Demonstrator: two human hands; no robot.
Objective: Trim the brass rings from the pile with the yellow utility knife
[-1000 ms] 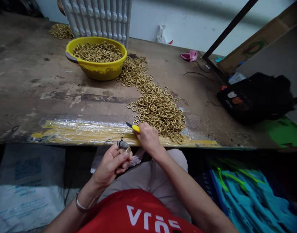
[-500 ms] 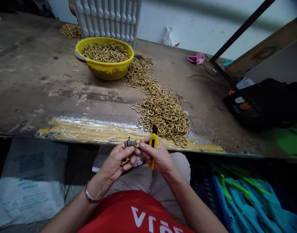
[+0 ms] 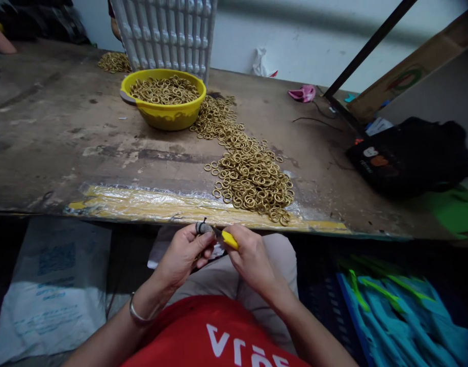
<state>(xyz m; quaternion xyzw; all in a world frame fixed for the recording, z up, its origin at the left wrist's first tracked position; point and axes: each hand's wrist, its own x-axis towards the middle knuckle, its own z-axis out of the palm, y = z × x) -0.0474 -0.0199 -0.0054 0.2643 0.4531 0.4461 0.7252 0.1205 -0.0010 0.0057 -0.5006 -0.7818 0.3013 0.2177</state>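
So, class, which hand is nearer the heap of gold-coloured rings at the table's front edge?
Right. The right hand is just in front of the ring heap; the left hand is also in front, but farther left.

Lighting and Clarity

Illumination: dim, cool, uneven; wall brightest, crossed by a soft shadow band. Glare: streaks along the tape. Rings: muted highlights, readable outlines. Under table: deep shadow. Blue pieces: blurred. Frame edges: stretched, soft

Right hand gripping a yellow cutter near the left hand; brass-coloured rings heaped on the bench beside a ring-filled yellow basin.
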